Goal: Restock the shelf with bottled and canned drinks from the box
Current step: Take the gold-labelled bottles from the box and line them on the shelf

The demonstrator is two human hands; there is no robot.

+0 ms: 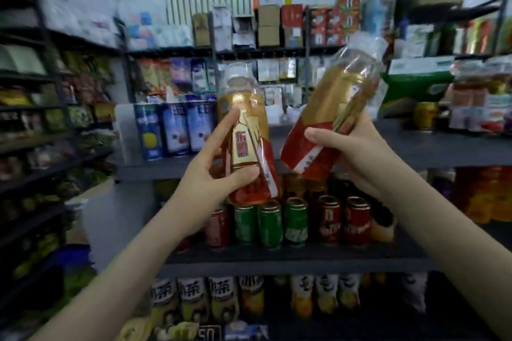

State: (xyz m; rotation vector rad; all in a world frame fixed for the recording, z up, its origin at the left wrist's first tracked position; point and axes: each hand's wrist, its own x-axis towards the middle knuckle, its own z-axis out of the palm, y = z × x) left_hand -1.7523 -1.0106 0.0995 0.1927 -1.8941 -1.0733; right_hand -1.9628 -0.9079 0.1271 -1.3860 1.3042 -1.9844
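Resting in both hands (213, 171) (352, 149), two bottles (243, 102) (343, 86)

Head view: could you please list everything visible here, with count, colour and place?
left bottle: one, amber with red-gold label, roughly upright before the shelf
right bottle: one, same colours, tilted right
blue cartons: three, blue-white, upper shelf left
green cans: three, middle shelf
red cans: three visible, middle shelf
lower bottles: row, count unclear, yellowish, bottom shelf
snack packets: many, mixed, left racks
left hand: grips left bottle
right hand: grips right bottle
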